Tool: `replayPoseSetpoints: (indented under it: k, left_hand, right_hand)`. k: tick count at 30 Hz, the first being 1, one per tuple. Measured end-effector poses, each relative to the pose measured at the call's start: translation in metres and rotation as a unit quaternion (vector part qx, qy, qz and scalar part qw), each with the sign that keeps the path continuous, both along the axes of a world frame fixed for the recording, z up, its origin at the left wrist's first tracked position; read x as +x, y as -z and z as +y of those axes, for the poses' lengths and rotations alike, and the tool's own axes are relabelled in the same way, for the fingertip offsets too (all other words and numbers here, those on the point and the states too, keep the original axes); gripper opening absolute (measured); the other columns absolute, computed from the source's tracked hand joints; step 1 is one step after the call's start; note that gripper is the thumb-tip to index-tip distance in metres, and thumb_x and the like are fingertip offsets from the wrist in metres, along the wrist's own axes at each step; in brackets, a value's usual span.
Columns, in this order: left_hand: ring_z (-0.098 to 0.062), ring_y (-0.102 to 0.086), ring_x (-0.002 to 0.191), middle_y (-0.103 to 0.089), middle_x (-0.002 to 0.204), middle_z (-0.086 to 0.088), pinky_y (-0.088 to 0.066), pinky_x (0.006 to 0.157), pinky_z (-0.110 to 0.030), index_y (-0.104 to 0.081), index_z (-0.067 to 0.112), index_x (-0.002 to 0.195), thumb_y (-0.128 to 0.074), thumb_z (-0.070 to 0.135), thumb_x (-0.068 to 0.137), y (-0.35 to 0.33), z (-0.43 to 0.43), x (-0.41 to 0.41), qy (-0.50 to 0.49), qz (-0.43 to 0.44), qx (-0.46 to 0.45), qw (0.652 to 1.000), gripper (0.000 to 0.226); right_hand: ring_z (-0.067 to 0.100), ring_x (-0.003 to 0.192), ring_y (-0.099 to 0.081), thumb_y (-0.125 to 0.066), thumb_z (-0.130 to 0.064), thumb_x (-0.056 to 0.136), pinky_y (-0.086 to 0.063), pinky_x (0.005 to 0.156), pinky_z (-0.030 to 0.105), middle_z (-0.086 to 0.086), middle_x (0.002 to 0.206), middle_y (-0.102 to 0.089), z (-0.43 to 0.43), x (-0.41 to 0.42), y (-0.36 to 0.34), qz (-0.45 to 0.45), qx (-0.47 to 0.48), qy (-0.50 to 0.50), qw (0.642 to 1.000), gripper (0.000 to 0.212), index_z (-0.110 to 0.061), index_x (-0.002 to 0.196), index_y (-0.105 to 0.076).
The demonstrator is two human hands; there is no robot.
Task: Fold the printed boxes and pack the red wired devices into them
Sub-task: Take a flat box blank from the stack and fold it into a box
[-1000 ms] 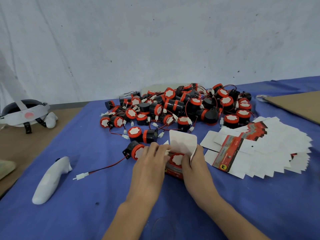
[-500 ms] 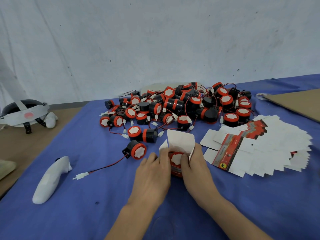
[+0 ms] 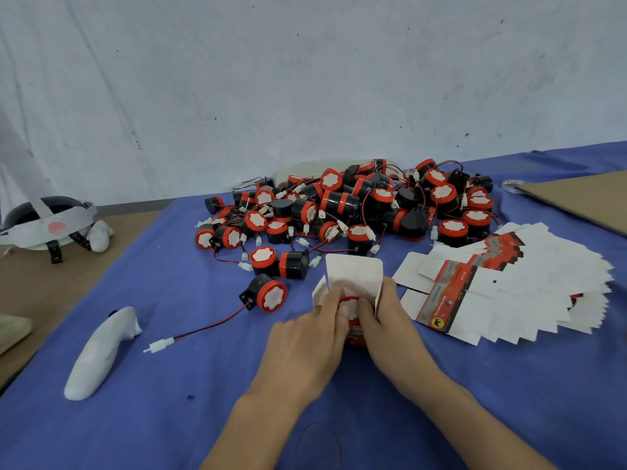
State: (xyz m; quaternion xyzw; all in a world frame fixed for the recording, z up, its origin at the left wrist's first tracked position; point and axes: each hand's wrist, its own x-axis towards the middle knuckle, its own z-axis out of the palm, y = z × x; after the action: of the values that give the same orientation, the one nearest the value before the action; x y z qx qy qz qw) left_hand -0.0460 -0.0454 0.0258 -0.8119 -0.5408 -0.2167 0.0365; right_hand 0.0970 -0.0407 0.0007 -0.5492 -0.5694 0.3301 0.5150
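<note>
A red printed box [image 3: 355, 329] stands between my hands, its white top flap [image 3: 354, 274] still raised. A red wired device [image 3: 349, 301] sits inside it, its red-and-white face showing. My left hand [image 3: 305, 347] holds the box's left side, fingertips on the device and the left side flap. My right hand [image 3: 390, 329] grips the right side, thumb by the device. Behind lies a heap of red and black devices [image 3: 359, 205]. One loose device [image 3: 269, 295] lies left of the box, its wire and white plug [image 3: 159, 345] trailing left. Flat printed boxes [image 3: 509, 293] fan out on the right.
A blue cloth [image 3: 169, 418] covers the table. A white handheld controller [image 3: 100, 352] lies at the left front. A headset with straps [image 3: 47, 222] rests on the brown surface at far left. Brown cardboard [image 3: 583, 198] lies at the back right, beside a tape roll [image 3: 512, 186].
My left hand has slid from the loose device toward the box and now holds its left side. Both hands have closed in on the device in the box.
</note>
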Motion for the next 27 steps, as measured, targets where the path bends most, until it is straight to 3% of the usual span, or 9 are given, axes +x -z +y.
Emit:
replayPoseSetpoints:
  k: [2, 4, 6, 10, 13, 17, 20, 23, 27]
  left_hand:
    - [-0.012, -0.059, 0.065, -0.06, 0.096, 0.012, -0.051, 0.059, -0.035, -0.032, 0.037, 0.145, -0.023, 0.038, 0.107, -0.006, -0.003, 0.0, 0.02, -0.018, 0.032, 0.999, 0.039]
    - [-0.013, -0.059, 0.062, -0.061, 0.112, 0.012, -0.05, 0.048, -0.036, -0.049, 0.031, 0.133, -0.029, 0.032, 0.103, -0.01, -0.005, -0.003, 0.049, -0.071, 0.111, 0.99, 0.036]
    - [-0.008, -0.059, 0.073, -0.058, 0.109, 0.014, -0.048, 0.05, -0.028, -0.052, 0.033, 0.119, -0.028, 0.032, 0.099, -0.013, -0.003, -0.007, 0.024, -0.2, 0.151, 0.968, 0.032]
    - [-0.003, -0.06, 0.091, -0.061, 0.099, 0.017, -0.047, 0.072, -0.023, -0.051, 0.045, 0.106, -0.041, 0.027, 0.104, -0.008, 0.009, -0.017, -0.038, -0.423, -0.042, 0.904, 0.02]
    - [-0.009, -0.061, 0.097, -0.062, 0.102, 0.009, -0.051, 0.081, -0.027, -0.055, 0.039, 0.113, -0.051, 0.028, 0.103, -0.006, 0.013, -0.02, -0.031, -0.438, -0.144, 0.887, 0.016]
    - [0.001, -0.055, 0.104, -0.057, 0.114, 0.015, -0.047, 0.077, -0.008, -0.053, 0.044, 0.116, -0.053, 0.027, 0.102, -0.007, 0.017, -0.016, -0.002, -0.444, -0.204, 0.873, 0.022]
    - [0.001, -0.058, 0.111, -0.06, 0.124, 0.018, -0.052, 0.091, -0.021, -0.053, 0.036, 0.13, -0.056, 0.021, 0.101, -0.006, 0.017, -0.012, 0.043, -0.456, -0.247, 0.854, 0.033]
    - [0.012, -0.059, 0.096, -0.066, 0.112, 0.017, -0.051, 0.078, -0.012, -0.059, 0.034, 0.116, -0.055, 0.008, 0.1, -0.004, 0.017, -0.007, 0.071, -0.442, -0.232, 0.863, 0.03]
    - [0.004, -0.06, 0.083, -0.067, 0.095, 0.014, -0.05, 0.067, -0.012, -0.066, 0.03, 0.093, -0.053, 0.004, 0.099, 0.002, 0.021, -0.006, 0.044, -0.426, -0.189, 0.884, 0.029]
  right_hand:
    - [0.004, 0.095, -0.065, -0.044, -0.024, 0.105, -0.056, 0.079, 0.031, -0.014, 0.108, -0.065, 0.001, 0.004, -0.001, -0.002, -0.007, -0.018, 1.0, 0.017, -0.041, 0.11, -0.044]
    - [0.001, 0.098, -0.065, -0.046, -0.027, 0.105, -0.054, 0.079, 0.023, -0.019, 0.107, -0.067, 0.003, 0.009, -0.004, -0.011, -0.015, -0.045, 0.999, 0.022, -0.045, 0.118, -0.044]
    - [-0.007, 0.102, -0.063, -0.049, -0.031, 0.104, -0.05, 0.078, 0.011, -0.03, 0.11, -0.066, 0.002, 0.013, -0.009, -0.009, -0.017, -0.078, 0.997, 0.035, -0.056, 0.127, -0.04]
    - [-0.012, 0.11, -0.06, -0.042, -0.07, 0.094, -0.047, 0.076, 0.003, -0.028, 0.127, -0.062, 0.002, 0.018, -0.015, 0.084, -0.064, -0.121, 0.987, 0.051, -0.056, 0.142, -0.038]
    - [-0.009, 0.104, -0.065, -0.031, -0.071, 0.096, -0.047, 0.07, 0.003, -0.02, 0.121, -0.069, 0.005, 0.022, -0.016, 0.142, -0.105, -0.104, 0.979, 0.049, -0.051, 0.132, -0.056]
    - [-0.011, 0.098, -0.065, -0.045, -0.048, 0.103, -0.049, 0.069, 0.004, -0.02, 0.12, -0.067, 0.007, 0.025, -0.012, 0.127, -0.097, -0.106, 0.982, 0.047, -0.041, 0.148, -0.038]
    - [0.0, 0.099, -0.069, -0.052, -0.028, 0.104, -0.052, 0.072, 0.01, -0.014, 0.112, -0.073, 0.008, 0.022, -0.011, 0.1, -0.068, -0.126, 0.985, 0.037, -0.042, 0.138, -0.044]
    - [0.002, 0.096, -0.069, -0.053, -0.017, 0.103, -0.053, 0.071, 0.015, -0.016, 0.107, -0.072, 0.007, 0.019, -0.011, 0.065, -0.041, -0.108, 0.991, 0.03, -0.039, 0.123, -0.053]
    - [0.004, 0.104, -0.064, -0.048, -0.026, 0.106, -0.053, 0.08, 0.017, -0.01, 0.113, -0.066, 0.007, 0.027, -0.009, -0.03, -0.021, -0.086, 0.996, 0.021, -0.038, 0.109, -0.064]
